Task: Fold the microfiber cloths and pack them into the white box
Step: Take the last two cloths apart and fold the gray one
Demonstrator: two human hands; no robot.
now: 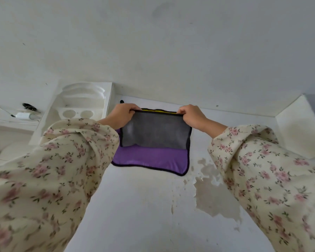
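Observation:
A purple microfiber cloth [149,157] with black edging lies flat on the white table [135,206]. Its grey underside [155,130] is turned up and held above the purple part. My left hand [121,115] pinches the far left corner of that raised edge, and my right hand [192,116] pinches the far right corner. A thin yellow strip [153,110] shows just behind the raised edge, between my hands. A white box [298,130] stands at the right of the table.
A white moulded foam insert [80,106] with round holes sits to the left of the table. Farther left a white charger and cable [24,115] lie on the floor. The table's coating is peeled near my right sleeve [213,193]. A white wall rises behind.

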